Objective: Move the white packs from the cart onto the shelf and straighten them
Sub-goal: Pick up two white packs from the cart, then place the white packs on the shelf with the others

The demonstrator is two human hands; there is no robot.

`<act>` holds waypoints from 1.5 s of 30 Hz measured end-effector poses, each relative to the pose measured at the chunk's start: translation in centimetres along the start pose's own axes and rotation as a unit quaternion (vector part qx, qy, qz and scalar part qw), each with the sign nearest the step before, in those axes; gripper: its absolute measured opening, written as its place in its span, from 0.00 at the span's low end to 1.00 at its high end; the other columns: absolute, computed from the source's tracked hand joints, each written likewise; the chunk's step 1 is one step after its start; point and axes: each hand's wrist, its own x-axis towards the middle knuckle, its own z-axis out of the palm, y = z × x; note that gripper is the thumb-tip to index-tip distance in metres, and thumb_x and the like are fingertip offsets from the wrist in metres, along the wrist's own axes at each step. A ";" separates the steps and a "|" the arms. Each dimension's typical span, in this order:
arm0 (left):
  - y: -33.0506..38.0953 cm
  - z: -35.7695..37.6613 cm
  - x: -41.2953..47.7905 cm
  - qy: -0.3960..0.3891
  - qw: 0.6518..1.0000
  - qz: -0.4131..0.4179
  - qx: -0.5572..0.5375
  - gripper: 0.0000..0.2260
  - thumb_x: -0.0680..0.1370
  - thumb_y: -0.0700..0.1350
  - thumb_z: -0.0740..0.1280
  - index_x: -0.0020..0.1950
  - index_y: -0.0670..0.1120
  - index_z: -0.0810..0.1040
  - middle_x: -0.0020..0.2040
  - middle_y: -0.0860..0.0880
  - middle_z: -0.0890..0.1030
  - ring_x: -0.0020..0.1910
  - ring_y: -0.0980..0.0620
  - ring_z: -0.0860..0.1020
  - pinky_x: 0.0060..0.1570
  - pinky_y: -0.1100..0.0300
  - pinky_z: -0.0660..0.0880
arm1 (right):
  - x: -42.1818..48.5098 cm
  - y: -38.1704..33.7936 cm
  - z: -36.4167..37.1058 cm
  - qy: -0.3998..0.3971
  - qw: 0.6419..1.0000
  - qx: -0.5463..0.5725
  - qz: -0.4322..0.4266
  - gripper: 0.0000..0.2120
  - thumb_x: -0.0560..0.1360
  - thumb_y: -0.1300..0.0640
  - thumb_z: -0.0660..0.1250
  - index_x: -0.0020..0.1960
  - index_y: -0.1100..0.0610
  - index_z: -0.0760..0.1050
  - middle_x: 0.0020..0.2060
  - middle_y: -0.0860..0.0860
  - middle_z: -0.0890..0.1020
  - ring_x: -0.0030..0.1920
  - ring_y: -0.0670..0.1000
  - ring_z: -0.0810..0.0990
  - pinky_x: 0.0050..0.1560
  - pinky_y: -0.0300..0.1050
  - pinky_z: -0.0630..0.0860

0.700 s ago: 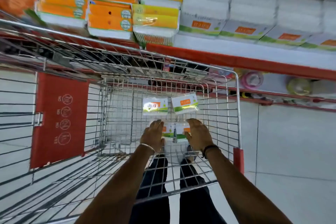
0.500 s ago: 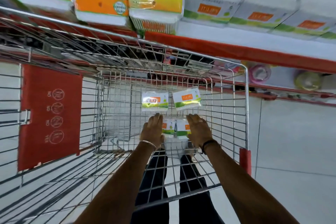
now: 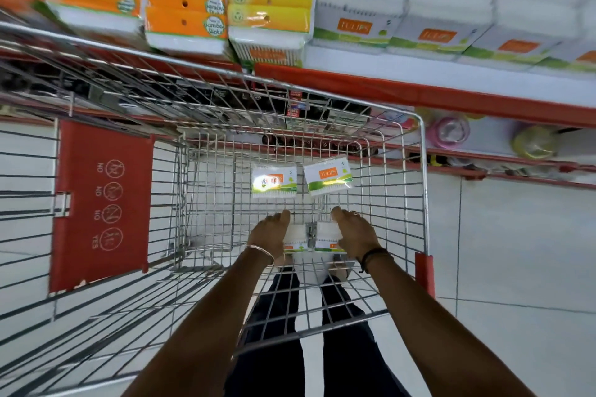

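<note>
Both my arms reach down into a wire shopping cart. My left hand grips one white pack and my right hand grips another white pack; the two packs sit side by side between my hands, tipped on edge. Two more white packs with orange and green labels lie flat on the cart floor just beyond, one on the left and one on the right. On the shelf above the cart, stacks of the same white packs stand in rows.
Orange and yellow packs fill the shelf's left part. The cart's red child-seat flap hangs at the left. A lower shelf holds pink and yellow round items. White floor tiles lie to the right of the cart.
My hands have closed on the two near packs and tipped them up, so their labels now face me. The view has shifted slightly toward the shelf.
</note>
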 end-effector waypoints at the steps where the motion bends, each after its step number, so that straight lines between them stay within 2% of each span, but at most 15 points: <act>1: 0.2 -0.5 -0.5 0.008 1.000 0.006 0.000 0.26 0.68 0.31 0.67 0.64 0.41 0.65 0.59 0.40 0.76 0.57 0.41 0.76 0.55 0.49 0.75 | -0.6 -0.2 -0.5 0.008 1.000 0.013 0.005 0.28 0.68 0.67 0.69 0.64 0.59 0.64 0.58 0.59 0.76 0.57 0.61 0.74 0.52 0.52 0.74; 3: 0.8 -2.0 -1.5 0.028 1.000 0.011 -0.003 0.29 0.67 0.30 0.67 0.66 0.42 0.66 0.62 0.41 0.74 0.60 0.41 0.73 0.60 0.49 0.73 | -1.8 -0.6 -2.1 0.036 0.999 0.038 0.009 0.26 0.68 0.67 0.69 0.63 0.58 0.66 0.59 0.58 0.76 0.58 0.60 0.73 0.53 0.51 0.74; 7: 2.5 -6.1 -3.9 0.087 0.996 0.005 -0.013 0.25 0.69 0.32 0.67 0.65 0.43 0.70 0.64 0.43 0.74 0.63 0.42 0.72 0.64 0.50 0.71 | -4.3 -1.7 -6.0 0.100 0.992 0.071 0.009 0.26 0.67 0.68 0.69 0.63 0.57 0.69 0.61 0.56 0.76 0.61 0.58 0.73 0.58 0.51 0.74; 10: 3.7 -9.5 -5.7 0.151 0.988 0.008 -0.019 0.24 0.69 0.33 0.66 0.64 0.44 0.72 0.63 0.43 0.75 0.62 0.42 0.73 0.62 0.51 0.72 | -6.3 -2.3 -9.5 0.143 0.985 0.093 0.009 0.27 0.67 0.68 0.70 0.64 0.57 0.69 0.63 0.56 0.75 0.63 0.58 0.73 0.61 0.50 0.73; 14: 5.6 -14.0 -7.6 0.222 0.975 0.015 -0.024 0.20 0.67 0.33 0.67 0.59 0.44 0.75 0.57 0.44 0.78 0.55 0.41 0.77 0.49 0.50 0.78 | -8.6 -2.8 -13.9 0.186 0.977 0.105 0.001 0.28 0.65 0.68 0.72 0.63 0.57 0.71 0.62 0.56 0.77 0.62 0.57 0.74 0.59 0.50 0.74; 19: 8.4 -19.9 -9.4 0.275 0.961 0.030 -0.011 0.24 0.68 0.34 0.67 0.64 0.46 0.72 0.62 0.46 0.75 0.60 0.42 0.75 0.51 0.49 0.78 | -10.7 -3.0 -19.7 0.240 0.966 0.101 -0.001 0.27 0.65 0.67 0.72 0.62 0.56 0.71 0.60 0.58 0.78 0.59 0.58 0.76 0.56 0.52 0.77; 23: 10.2 -24.1 -9.6 0.327 0.942 0.080 -0.016 0.26 0.69 0.32 0.67 0.66 0.44 0.71 0.63 0.46 0.74 0.63 0.45 0.73 0.56 0.52 0.77 | -11.7 -3.0 -24.2 0.301 0.949 0.093 -0.024 0.26 0.66 0.69 0.72 0.61 0.56 0.71 0.61 0.54 0.76 0.62 0.57 0.73 0.59 0.48 0.73; 27: 12.2 -27.4 -8.8 0.350 0.931 0.100 -0.009 0.24 0.70 0.33 0.67 0.65 0.43 0.71 0.63 0.45 0.73 0.61 0.44 0.72 0.54 0.52 0.77 | -11.3 -2.7 -28.0 0.346 0.936 0.065 -0.021 0.29 0.68 0.71 0.70 0.65 0.56 0.68 0.66 0.54 0.73 0.64 0.56 0.72 0.61 0.49 0.73; 31: 14.2 -29.4 -6.8 0.363 0.926 0.109 -0.001 0.26 0.71 0.31 0.66 0.67 0.44 0.69 0.64 0.45 0.71 0.63 0.45 0.70 0.51 0.53 0.78 | -9.8 -2.1 -30.3 0.377 0.924 0.065 -0.008 0.27 0.67 0.73 0.69 0.63 0.57 0.69 0.61 0.55 0.73 0.60 0.57 0.72 0.53 0.49 0.76; 40: 16.1 -30.5 -1.2 0.327 0.941 0.075 0.033 0.26 0.70 0.27 0.65 0.66 0.41 0.69 0.65 0.43 0.69 0.65 0.44 0.68 0.53 0.51 0.79 | -5.8 -0.4 -31.4 0.353 0.934 0.058 0.008 0.26 0.67 0.75 0.68 0.62 0.58 0.71 0.59 0.56 0.71 0.57 0.58 0.73 0.51 0.51 0.79; 45: 15.6 -29.8 0.6 0.334 0.937 0.098 0.032 0.26 0.70 0.25 0.62 0.67 0.40 0.69 0.66 0.42 0.70 0.65 0.43 0.68 0.55 0.51 0.78 | -4.4 -0.2 -30.3 0.369 0.929 0.039 0.010 0.25 0.69 0.75 0.64 0.64 0.59 0.72 0.59 0.55 0.72 0.54 0.59 0.76 0.49 0.51 0.80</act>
